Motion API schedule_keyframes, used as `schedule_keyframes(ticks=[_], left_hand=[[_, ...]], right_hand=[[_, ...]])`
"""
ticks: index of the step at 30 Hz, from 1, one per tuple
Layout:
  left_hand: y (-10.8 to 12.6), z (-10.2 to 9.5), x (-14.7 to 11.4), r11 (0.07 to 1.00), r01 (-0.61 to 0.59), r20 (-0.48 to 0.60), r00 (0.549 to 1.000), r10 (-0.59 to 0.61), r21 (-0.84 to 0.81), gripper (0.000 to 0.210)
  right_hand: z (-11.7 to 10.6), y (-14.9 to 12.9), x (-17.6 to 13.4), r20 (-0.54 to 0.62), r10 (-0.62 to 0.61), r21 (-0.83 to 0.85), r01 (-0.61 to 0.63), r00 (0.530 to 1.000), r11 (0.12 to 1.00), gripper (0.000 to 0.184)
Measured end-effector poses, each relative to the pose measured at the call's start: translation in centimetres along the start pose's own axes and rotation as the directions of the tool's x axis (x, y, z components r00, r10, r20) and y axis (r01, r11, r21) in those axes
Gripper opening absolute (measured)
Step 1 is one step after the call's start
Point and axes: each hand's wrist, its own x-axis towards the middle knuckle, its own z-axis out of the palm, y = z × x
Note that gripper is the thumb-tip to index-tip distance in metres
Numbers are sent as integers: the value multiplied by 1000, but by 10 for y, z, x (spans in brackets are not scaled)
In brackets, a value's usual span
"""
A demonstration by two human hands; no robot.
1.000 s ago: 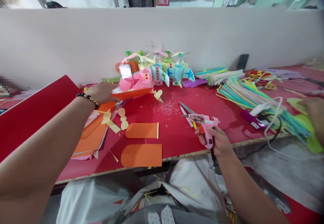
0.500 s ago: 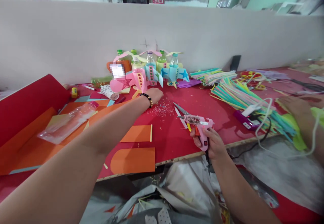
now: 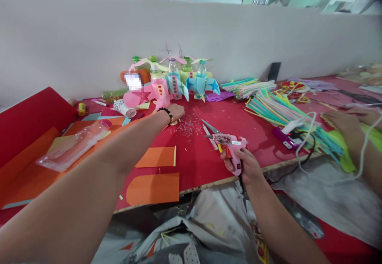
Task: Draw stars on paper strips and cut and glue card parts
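My right hand (image 3: 249, 163) grips a pink hot glue gun (image 3: 232, 144), its nozzle pointing left over the red table. Scissors (image 3: 211, 126) and a white stick (image 3: 210, 135) lie just behind the nozzle. My left hand (image 3: 176, 112), a beaded bracelet on its wrist, reaches down to the table beside a pink bottle plane (image 3: 159, 90). Its fingers are curled and mostly hidden; a small pale yellow bit shows under them, and what they hold cannot be made out. Two orange paper pieces (image 3: 155, 188) lie near the table edge, the rear one with a pale yellow strip on its right end.
Bottle planes, including a blue one (image 3: 201, 83), stand along the white partition (image 3: 238, 41). A clear bottle (image 3: 74, 146) lies on orange sheets at left. Pastel strips (image 3: 280, 112) and a purple power box (image 3: 285, 137) with cables are at right, by another person's hands (image 3: 340, 122).
The view has shifted slightly, moving most things a little left in the picture. My left hand stays low by the pink plane, with a pale yellow bit now showing beneath it. The glue gun remains held.
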Motion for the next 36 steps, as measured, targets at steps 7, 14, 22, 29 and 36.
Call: schedule_keyframes(ticks=[7,14,22,29,36], left_hand=[[3,-7,-14,994,31,-200,978,-53,-109,23],[22,-46,-87,868,-61,-478,852,-212,-493,15],[52,6,-235,844,-44,-210,974,-83,-535,32],[29,21,-195,866,86,-8,995,-103,-493,20],[28,13,-176,898,116,173,984,-46,-425,23]], right_hand=[[-4,3,0,-20,-35,-37,35,999,999,22],[-1,3,1,-25,-36,-29,35,999,999,21],[0,-1,1,-26,27,-87,-29,999,996,27],[2,-1,2,-26,3,-99,-6,1000,995,26],[-2,2,3,-27,-20,-123,17,999,992,24]])
